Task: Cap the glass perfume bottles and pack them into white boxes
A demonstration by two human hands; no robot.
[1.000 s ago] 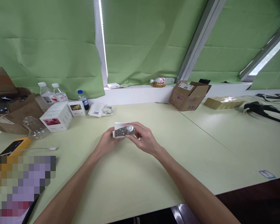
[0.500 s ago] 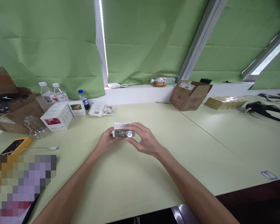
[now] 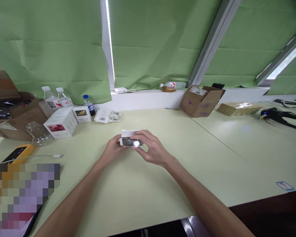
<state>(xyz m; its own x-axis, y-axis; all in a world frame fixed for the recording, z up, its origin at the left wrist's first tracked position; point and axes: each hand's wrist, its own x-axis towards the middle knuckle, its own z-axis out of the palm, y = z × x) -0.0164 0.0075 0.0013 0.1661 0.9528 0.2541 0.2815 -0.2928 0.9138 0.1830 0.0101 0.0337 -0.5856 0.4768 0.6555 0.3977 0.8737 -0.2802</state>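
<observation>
A small white box [image 3: 128,133] is held above the middle of the table, its open end towards me and its flap raised. Dark, see-through contents show inside, with a shiny round silver piece [image 3: 136,144] at the right of the opening. My left hand [image 3: 113,147] is closed round the box's left side; its fingertips are hidden behind it. My right hand [image 3: 153,147] grips the right end, fingers over the top and thumb below, close to the silver piece. Whether those fingers touch the silver piece, I cannot tell.
White boxes [image 3: 61,123], a clear jar [image 3: 40,134], bottles [image 3: 63,98] and a bagged cable [image 3: 108,116] stand at left. A yellow device [image 3: 21,153] and white cable lie nearer. At right are a cardboard box [image 3: 199,102], a yellowish pack [image 3: 238,108] and a black stand [image 3: 281,117].
The round silver piece has shifted slightly within the box's opening and looks brighter. Both hands keep nearly the same hold. A blue light now shows on the black stand.
</observation>
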